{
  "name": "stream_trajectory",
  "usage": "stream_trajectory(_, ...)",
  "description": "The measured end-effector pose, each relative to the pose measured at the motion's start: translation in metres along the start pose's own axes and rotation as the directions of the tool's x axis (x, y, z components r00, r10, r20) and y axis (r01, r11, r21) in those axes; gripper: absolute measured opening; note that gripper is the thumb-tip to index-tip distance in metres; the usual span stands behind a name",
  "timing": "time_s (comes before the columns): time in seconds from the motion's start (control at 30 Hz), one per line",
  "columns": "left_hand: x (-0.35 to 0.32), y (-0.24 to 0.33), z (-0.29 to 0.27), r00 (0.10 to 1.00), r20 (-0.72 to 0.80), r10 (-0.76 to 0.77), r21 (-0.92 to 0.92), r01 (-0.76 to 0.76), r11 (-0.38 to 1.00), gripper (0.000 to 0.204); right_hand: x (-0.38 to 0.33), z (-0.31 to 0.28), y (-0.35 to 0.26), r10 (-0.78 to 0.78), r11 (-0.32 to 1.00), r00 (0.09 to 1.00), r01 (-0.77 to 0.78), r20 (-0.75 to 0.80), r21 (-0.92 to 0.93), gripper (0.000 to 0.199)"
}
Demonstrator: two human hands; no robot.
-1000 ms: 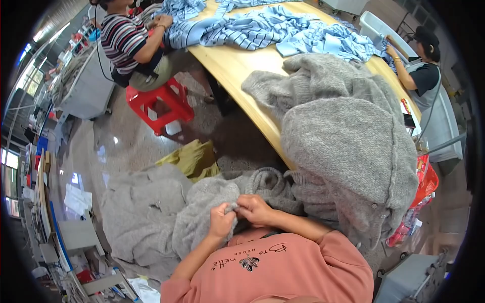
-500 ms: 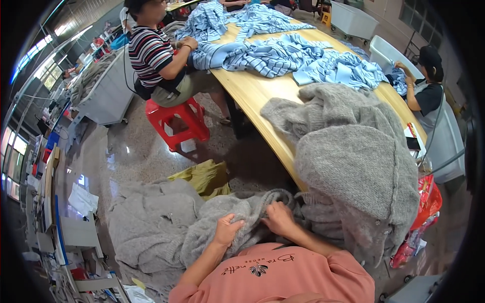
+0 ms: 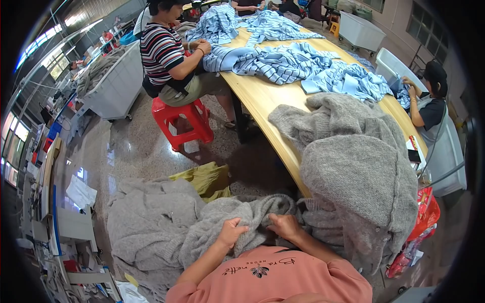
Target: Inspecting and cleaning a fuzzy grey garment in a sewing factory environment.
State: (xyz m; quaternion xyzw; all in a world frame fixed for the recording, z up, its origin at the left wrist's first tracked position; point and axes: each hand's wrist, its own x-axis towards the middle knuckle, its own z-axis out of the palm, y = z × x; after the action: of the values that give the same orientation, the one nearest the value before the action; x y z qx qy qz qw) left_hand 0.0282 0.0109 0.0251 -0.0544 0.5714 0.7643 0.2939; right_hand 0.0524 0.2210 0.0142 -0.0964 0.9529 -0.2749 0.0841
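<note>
Grey knit (image 3: 214,214) in both hands (image 3: 233,233); shirt (image 3: 290,280) lettered

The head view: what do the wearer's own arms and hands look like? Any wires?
They are a person's, with no wires showing. The left hand and right hand are bare: no gloves, watch or bracelet shows. The forearms are bare too, emerging from short, plain salmon-pink sleeves of a matching shirt with dark print on its chest.

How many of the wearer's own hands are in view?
2: the left hand, at the grey knit in front of the pink shirt, and the right hand, farther right at a fold. Parts of both are hidden.
</note>
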Motion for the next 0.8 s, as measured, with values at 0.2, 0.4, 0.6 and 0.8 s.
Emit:
stream_trajectory(0.2, -0.006, 0.021, 0.003, 0.937, 0.179, 0.3, 0.855, -0.299, 0.425, 0.021, 0.002, 0.019, 0.018, -0.016, 0.987, 0.999, 0.024, 0.049, -0.158, 0.019)
stream_trajectory(0.4, -0.071, 0.268, 0.071, 0.542, 0.514, 0.665, 0.496, -0.82, 0.285, 0.065, 0.018, -0.003, 0.002, -0.016, 0.985, 0.969, 0.056, 0.245, -0.16, 0.038)
stream_trajectory(0.6, -0.072, 0.314, 0.077, 0.209, 0.236, 0.949, 0.123, -0.975, 0.184, 0.094, 0.019, 0.029, 0.011, 0.035, 0.95, 0.967, 0.046, 0.253, -0.31, 0.053)
stream_trajectory(0.8, -0.077, 0.371, 0.104, -0.027, 0.276, 0.961, 0.217, -0.972, -0.09, 0.091, -0.004, 0.011, -0.009, 0.138, 0.972, 0.94, -0.068, 0.313, -0.223, 0.053)
